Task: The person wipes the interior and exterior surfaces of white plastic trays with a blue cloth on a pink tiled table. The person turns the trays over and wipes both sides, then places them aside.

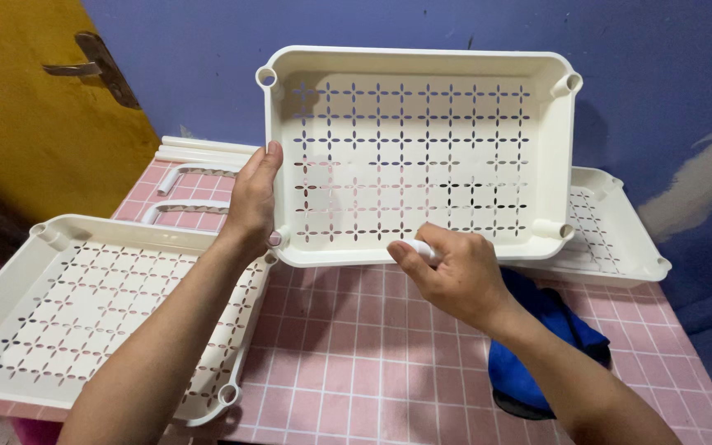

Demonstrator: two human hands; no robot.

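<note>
A cream plastic tray (422, 66) with a perforated bottom stands tilted up on its near edge over the pink tiled table (348, 346), its inside facing me. My left hand (253, 202) grips the tray's left wall near the lower corner. My right hand (451, 272) is closed around a small white cylindrical piece (422, 249) at the tray's lower rim, near the middle. Round sockets sit at the tray's corners.
A second perforated tray (84, 305) lies flat at the left under my left forearm. A third tray (620, 239) lies behind at the right. White tubes and curved handles (191, 177) lie at the back left. A blue cloth bag (537, 346) sits under my right wrist.
</note>
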